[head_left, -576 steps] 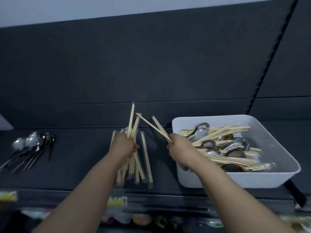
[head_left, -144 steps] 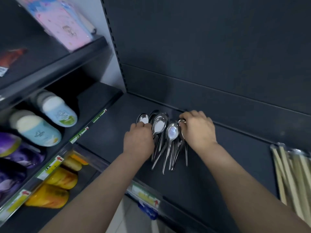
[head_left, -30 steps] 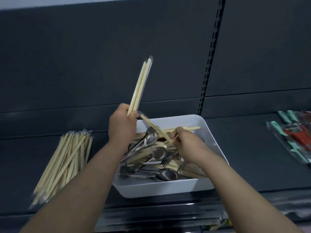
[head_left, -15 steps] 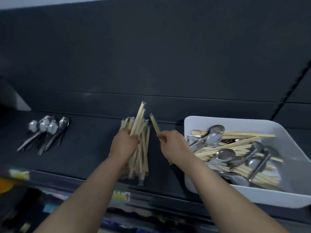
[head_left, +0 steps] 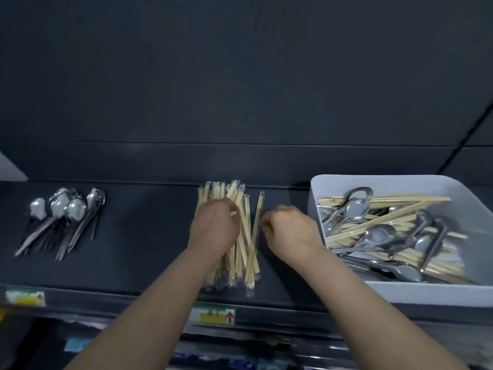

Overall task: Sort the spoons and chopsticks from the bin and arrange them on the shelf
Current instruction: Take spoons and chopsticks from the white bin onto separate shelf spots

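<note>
Dozens of wrapped chopsticks [head_left: 241, 252] are piled on the shelf [head_left: 149, 236], long axes running front to back. One wrapped pair [head_left: 258, 209] is pinched by the right grip [head_left: 290, 231] at the pile's right edge, its far end tilted slightly right. The left grip [head_left: 213, 228] is laid curled over the pile; whether anything is held cannot be told. Spoons [head_left: 64, 217] lie well to the left, bowls rearward.

Both hands have dropped from mid-air: the left hand [head_left: 214, 231] now lies on the chopstick pile [head_left: 237, 263], and the right hand [head_left: 290, 231] pinches its wrapped pair [head_left: 257, 220] low along the pile's right edge.
</note>
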